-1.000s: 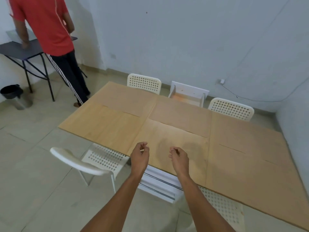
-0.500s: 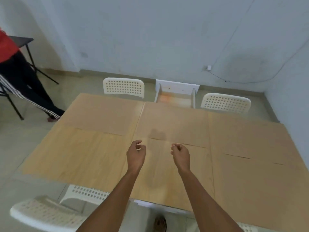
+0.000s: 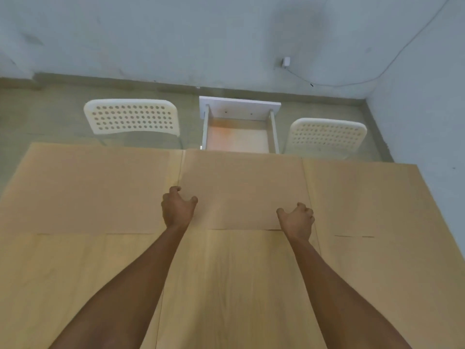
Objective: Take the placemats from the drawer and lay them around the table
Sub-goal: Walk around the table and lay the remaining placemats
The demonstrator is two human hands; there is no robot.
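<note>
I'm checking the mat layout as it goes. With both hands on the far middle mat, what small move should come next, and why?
Probably press the far middle placemat flat and let go. The left hand and right hand rest at its near corners, its edges already look lined up with the neighbouring mats, and the open drawer beyond looks empty.

Table (image 3: 352, 273): cut off left, right, bottom.
Chairs (image 3: 130, 117): seats hidden behind table.
Drawer (image 3: 239, 134): near end hidden by table edge.
Forearms: cut at bottom edge.
</note>
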